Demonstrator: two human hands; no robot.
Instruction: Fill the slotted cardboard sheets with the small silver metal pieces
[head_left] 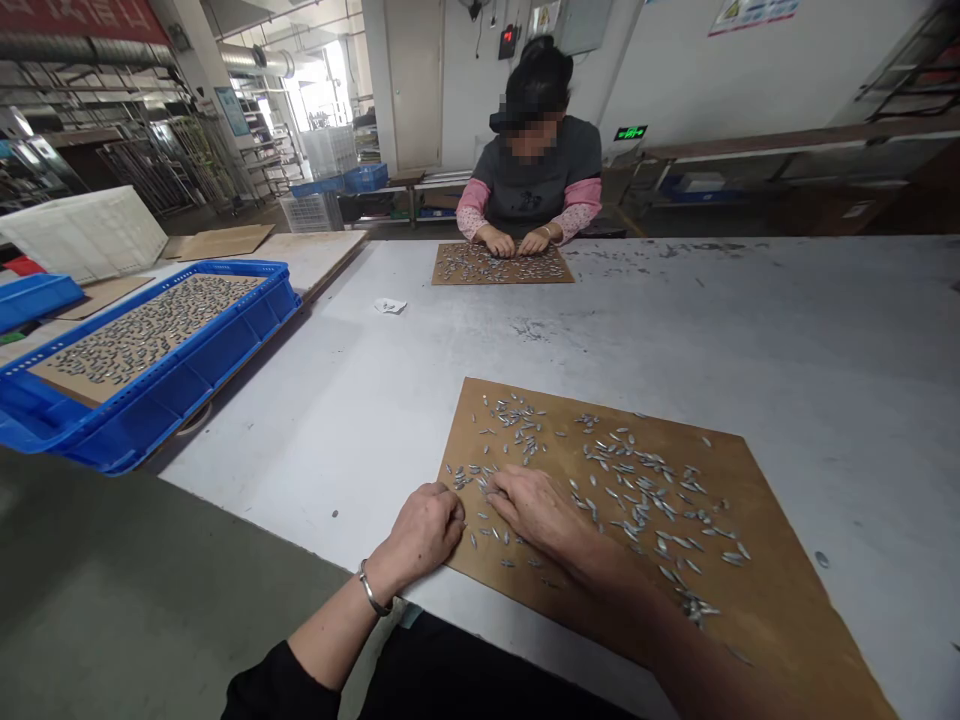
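A brown board [600, 600] lies on the white table, with many small silvery leaf-shaped pieces [637, 510] scattered over it. My left hand [426, 525] rests at the board's left edge, its fingers curled in; whatever they may hold is hidden. A metal bangle circles that wrist. Over the left part of the board, my right hand [534, 508] has its thumb and fingertips pressed together among the pieces. Anything between those fingertips is too small to make out.
Across the table [330, 400], a person [536, 180] has both hands on another board [502, 275] of pieces. At the left stands a blue tray [187, 375] holding a piece-covered board, near a white crate [90, 235]. A paper scrap [390, 306] lies mid-table.
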